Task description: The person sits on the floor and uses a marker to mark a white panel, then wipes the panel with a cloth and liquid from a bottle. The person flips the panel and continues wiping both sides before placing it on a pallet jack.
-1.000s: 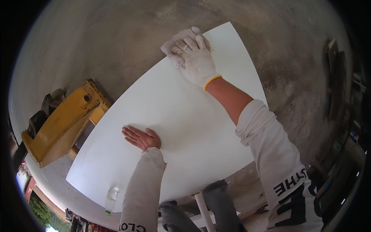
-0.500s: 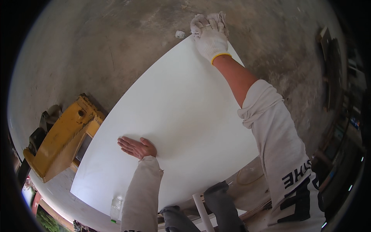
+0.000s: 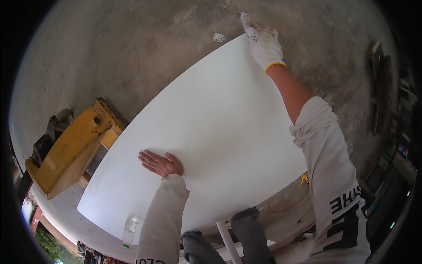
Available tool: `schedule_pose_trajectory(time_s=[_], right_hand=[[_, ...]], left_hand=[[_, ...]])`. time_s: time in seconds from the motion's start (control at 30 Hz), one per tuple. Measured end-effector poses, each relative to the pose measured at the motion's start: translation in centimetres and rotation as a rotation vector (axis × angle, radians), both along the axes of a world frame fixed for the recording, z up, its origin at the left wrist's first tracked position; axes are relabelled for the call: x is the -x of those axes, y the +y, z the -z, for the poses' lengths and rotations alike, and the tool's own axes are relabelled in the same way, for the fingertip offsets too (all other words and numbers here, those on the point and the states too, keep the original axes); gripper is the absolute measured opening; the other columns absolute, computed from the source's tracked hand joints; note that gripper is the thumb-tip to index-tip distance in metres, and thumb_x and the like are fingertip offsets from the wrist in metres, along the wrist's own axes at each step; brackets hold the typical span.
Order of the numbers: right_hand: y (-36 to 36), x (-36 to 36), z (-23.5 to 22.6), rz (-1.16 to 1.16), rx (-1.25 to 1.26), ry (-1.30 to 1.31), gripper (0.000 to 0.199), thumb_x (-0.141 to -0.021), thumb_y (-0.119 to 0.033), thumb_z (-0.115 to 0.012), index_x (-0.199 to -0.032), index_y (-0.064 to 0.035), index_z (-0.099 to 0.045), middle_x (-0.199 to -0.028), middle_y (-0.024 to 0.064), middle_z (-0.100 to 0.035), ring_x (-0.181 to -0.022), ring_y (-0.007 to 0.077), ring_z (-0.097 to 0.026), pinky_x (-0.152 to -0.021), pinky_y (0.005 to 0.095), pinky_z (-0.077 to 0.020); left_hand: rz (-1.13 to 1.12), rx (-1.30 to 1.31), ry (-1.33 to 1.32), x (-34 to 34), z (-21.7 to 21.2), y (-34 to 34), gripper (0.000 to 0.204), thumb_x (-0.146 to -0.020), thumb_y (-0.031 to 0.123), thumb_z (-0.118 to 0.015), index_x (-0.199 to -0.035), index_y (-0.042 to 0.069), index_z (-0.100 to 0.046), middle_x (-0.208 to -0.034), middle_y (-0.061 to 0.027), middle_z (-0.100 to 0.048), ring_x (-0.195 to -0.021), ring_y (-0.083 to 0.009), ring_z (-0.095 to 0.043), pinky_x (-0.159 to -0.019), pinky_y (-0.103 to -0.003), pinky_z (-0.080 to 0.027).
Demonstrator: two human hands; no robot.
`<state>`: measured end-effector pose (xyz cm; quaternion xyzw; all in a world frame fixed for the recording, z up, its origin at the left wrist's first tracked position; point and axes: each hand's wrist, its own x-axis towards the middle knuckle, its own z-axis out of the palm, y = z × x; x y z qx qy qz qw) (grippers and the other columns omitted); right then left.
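Note:
A large white panel (image 3: 211, 127) with smooth faces stretches out in front of me. My left hand (image 3: 161, 163), bare, lies flat on its left part with the fingers stretched out. At the panel's far corner is my right hand (image 3: 266, 47), in a white knit glove with a yellow cuff. Its fingers are closed on a pale crumpled rag (image 3: 249, 27), which sticks out past the corner over the floor. The glove partly hides the rag.
A yellow metal frame (image 3: 74, 152) with dark parts stands close by the panel's left edge. On the near left of the panel lies a clear bottle (image 3: 129, 232). A crumpled white scrap (image 3: 219, 37) is on the concrete floor (image 3: 132, 57). Something small and yellow (image 3: 304, 178) shows beside the right edge.
My right hand has slid to the right at the far corner, and the rag now juts out to the glove's left. My left hand stays flat on the panel. The whole view has shifted slightly.

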<state>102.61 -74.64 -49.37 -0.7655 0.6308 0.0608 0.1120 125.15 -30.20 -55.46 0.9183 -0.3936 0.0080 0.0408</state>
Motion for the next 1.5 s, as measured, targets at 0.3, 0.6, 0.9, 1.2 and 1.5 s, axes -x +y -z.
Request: schedule_pose_trajectory(time_s=[0.3,0.6,0.9,1.2,1.5], right_hand=[[0.4,0.1,2.4,0.014,0.077,0.095,0.054,-0.101,-0.040,-0.047,-0.152,-0.0246,-0.041,-0.159,0.0000,-0.036,-0.151,0.0288,-0.024,-0.114,0.0545,-0.0371],[1.0,-0.2,2.4,0.007,0.096,0.019,0.052,-0.098,-0.041,-0.051,-0.147,-0.0238,-0.049,-0.155,0.0013,-0.043,-0.146,0.0313,-0.033,-0.113,0.0537,-0.0370],[15.4,-12.0,4.9,-0.524,0.182,-0.380,0.043,-0.091,-0.031,-0.064,-0.133,-0.0222,-0.064,-0.149,0.0059,-0.051,-0.145,0.0279,-0.036,-0.116,0.0497,-0.0325],[1.0,0.7,3.2,-0.281,0.305,-0.158,0.041,-0.099,-0.039,-0.049,-0.138,-0.0306,-0.056,-0.154,0.0047,-0.044,-0.147,0.0324,-0.031,-0.118,0.0499,-0.0305],[1.5,0.6,3.6,-0.046,0.164,0.035,0.057,-0.098,-0.045,-0.053,-0.152,-0.0333,-0.043,-0.163,0.0056,-0.033,-0.152,0.0330,-0.024,-0.116,0.0460,-0.0358]], left_hand=[[0.001,-0.027,0.025,0.5,-0.2,-0.8,0.079,-0.104,0.047,-0.026,-0.158,-0.007,-0.008,-0.166,-0.0279,-0.009,-0.154,-0.0452,-0.007,-0.124,-0.057,-0.006],[0.024,0.019,0.006,-0.2,0.3,-0.1,0.081,-0.103,0.052,-0.025,-0.159,-0.004,-0.010,-0.166,-0.0257,-0.012,-0.154,-0.0426,-0.009,-0.124,-0.055,-0.005],[0.040,-0.010,0.016,1.4,0.4,-1.3,0.077,-0.104,0.045,-0.028,-0.158,-0.006,-0.010,-0.165,-0.0287,-0.012,-0.154,-0.0458,-0.009,-0.123,-0.057,-0.007],[0.023,-0.005,-0.040,0.2,0.1,-0.1,0.076,-0.105,0.047,-0.026,-0.158,-0.006,-0.013,-0.164,-0.0285,-0.015,-0.153,-0.0454,-0.012,-0.123,-0.058,-0.009],[0.001,-0.033,0.084,0.6,0.0,-1.1,0.085,-0.094,0.034,-0.043,-0.157,-0.009,-0.008,-0.164,-0.0317,-0.008,-0.154,-0.0478,-0.005,-0.123,-0.059,-0.003]])
